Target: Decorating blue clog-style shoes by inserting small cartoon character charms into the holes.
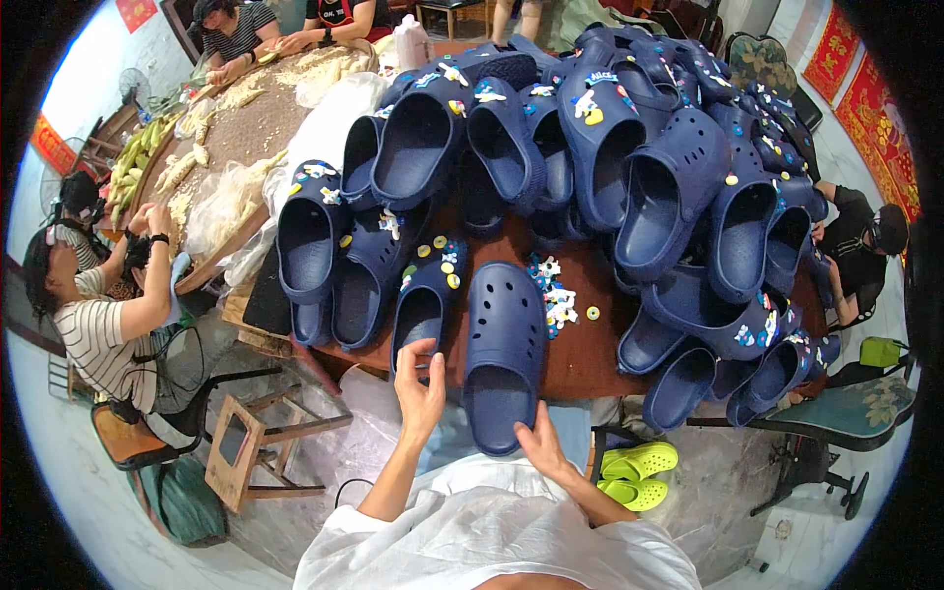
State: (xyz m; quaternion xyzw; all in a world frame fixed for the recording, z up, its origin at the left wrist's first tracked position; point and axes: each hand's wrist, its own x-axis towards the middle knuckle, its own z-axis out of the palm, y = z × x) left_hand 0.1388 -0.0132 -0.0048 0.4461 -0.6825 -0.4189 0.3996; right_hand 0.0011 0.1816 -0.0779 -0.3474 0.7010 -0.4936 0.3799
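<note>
A plain dark-blue clog (502, 339) with round holes and no charms lies in front of me, its heel toward me past the table's edge. My right hand (542, 442) holds its heel rim, thumb at the edge; the other fingers are partly hidden. My left hand (421, 393) is open, fingers apart, between this clog and another blue clog (421, 307) with charms on its toe. Just right of the plain clog's toe lies a small heap of white, blue and yellow charms (558, 300). One round yellow charm (593, 313) sits apart.
A big pile of blue clogs (674, 197) covers the table (580, 359). Lime-green clogs (637, 477) rest below on the right. A wooden stool (236, 452) stands left. People sit around a wide round tray (246, 133) with corn; another person (855, 251) sits at right.
</note>
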